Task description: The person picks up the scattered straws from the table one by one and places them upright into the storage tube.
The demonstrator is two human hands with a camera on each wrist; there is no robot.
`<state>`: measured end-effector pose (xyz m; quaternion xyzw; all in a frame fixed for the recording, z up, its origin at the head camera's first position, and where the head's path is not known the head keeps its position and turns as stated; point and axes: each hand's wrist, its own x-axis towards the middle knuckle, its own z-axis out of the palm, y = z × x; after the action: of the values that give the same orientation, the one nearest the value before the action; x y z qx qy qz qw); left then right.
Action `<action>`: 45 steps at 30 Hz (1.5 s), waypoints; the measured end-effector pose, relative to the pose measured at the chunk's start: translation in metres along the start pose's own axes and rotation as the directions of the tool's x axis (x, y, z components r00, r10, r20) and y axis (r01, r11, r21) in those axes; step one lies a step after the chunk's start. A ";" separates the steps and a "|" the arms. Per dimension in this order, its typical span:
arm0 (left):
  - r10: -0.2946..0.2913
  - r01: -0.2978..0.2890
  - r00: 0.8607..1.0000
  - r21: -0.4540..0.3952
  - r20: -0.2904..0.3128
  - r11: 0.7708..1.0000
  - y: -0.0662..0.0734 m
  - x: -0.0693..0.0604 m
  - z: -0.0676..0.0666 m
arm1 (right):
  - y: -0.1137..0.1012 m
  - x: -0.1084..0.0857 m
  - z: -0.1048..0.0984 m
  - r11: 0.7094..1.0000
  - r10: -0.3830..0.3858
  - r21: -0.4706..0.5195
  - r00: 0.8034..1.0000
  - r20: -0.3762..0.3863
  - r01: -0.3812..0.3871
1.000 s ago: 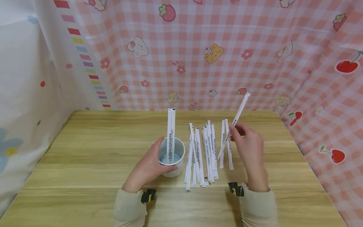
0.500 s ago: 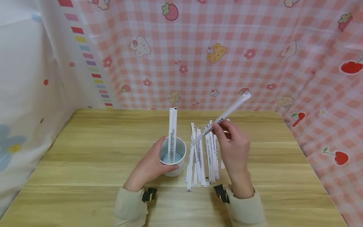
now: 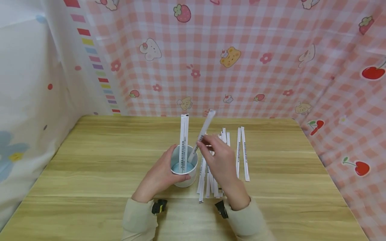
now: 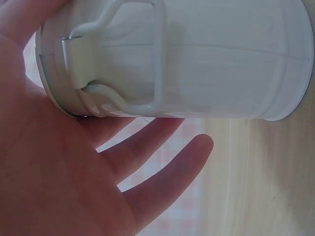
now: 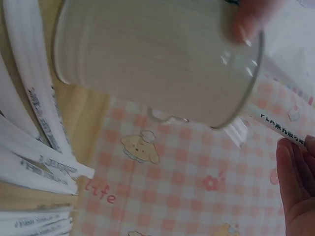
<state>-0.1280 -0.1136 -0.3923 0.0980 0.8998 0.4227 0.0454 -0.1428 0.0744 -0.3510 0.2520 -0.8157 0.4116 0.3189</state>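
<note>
My left hand [image 3: 157,176] holds a small white pail [image 3: 184,182] by its rim, thumb at the near side. In the left wrist view a wire handle shows on the wall of the pail [image 4: 211,73]. Two paper-wrapped straws [image 3: 184,134] stand upright inside it. My right hand [image 3: 221,160] pinches another wrapped straw [image 3: 206,123] between thumb and fingers. This straw leans, its lower end inside the pail at the right. In the right wrist view the printed wrapper of the held straw [image 5: 280,126] shows by the fingertips.
Several wrapped straws [image 3: 201,187] lie in a loose pile right of the pail, partly hidden by my right hand. Two more straws [image 3: 244,154] lie farther right. The wooden table [image 3: 99,167] ends at a pink checked cloth [image 3: 169,67] at the back.
My right hand has carried the wrapped straw leftward from above the right-hand straws, over the pile, to the pail, and its lower end has gone in. The left hand stays on the pail.
</note>
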 end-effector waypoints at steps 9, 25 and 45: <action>0.032 -0.032 0.999 -0.025 0.004 0.999 -0.001 0.002 0.001 | 0.005 -0.007 0.022 0.989 0.048 -0.148 0.988 0.150 -0.025; -0.011 0.011 1.000 0.025 0.011 1.000 -0.002 0.000 0.001 | 0.014 -0.013 0.033 0.944 0.219 -0.290 0.955 0.199 -0.157; 0.005 -0.005 1.000 -0.016 0.000 1.000 -0.001 0.001 0.001 | 0.027 -0.005 0.014 0.925 0.282 -0.309 0.945 0.168 -0.221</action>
<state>-0.1291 -0.1131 -0.3940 0.0999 0.8961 0.4301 0.0449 -0.1618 0.0777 -0.3752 0.1377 -0.9212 0.2981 0.2085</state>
